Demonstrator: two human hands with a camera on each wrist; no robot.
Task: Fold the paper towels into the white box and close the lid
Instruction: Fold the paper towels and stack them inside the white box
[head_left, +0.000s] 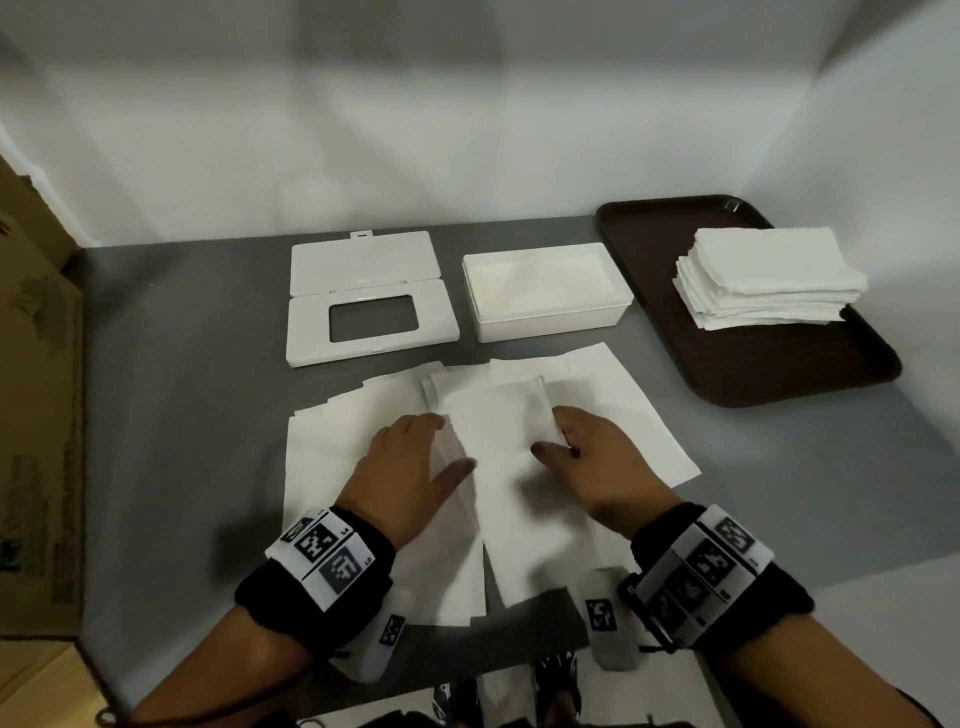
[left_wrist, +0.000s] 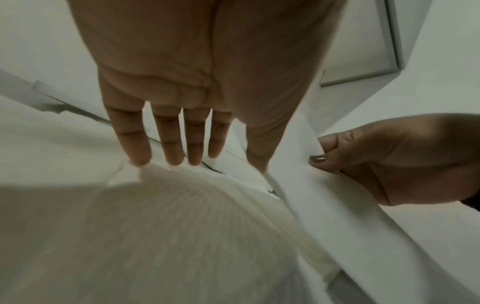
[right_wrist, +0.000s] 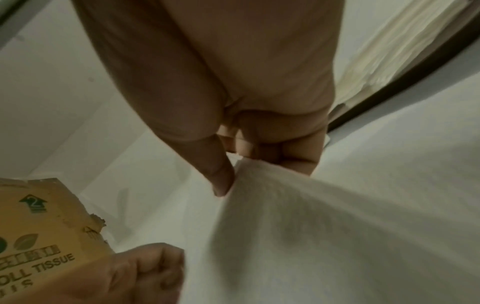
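Observation:
Several white paper towels lie spread and overlapping on the grey table, near me. A top sheet is lifted in the middle. My right hand pinches its right edge between thumb and curled fingers. My left hand lies flat with straight fingers on the towels beside that sheet's left edge. The white box stands open behind the towels, with white paper inside. Its lid, with a rectangular window and the flap open, lies flat to the box's left.
A dark brown tray at the right carries a stack of folded paper towels. A cardboard carton marked "roll tissue" stands at the table's left edge. A white wall runs behind the table.

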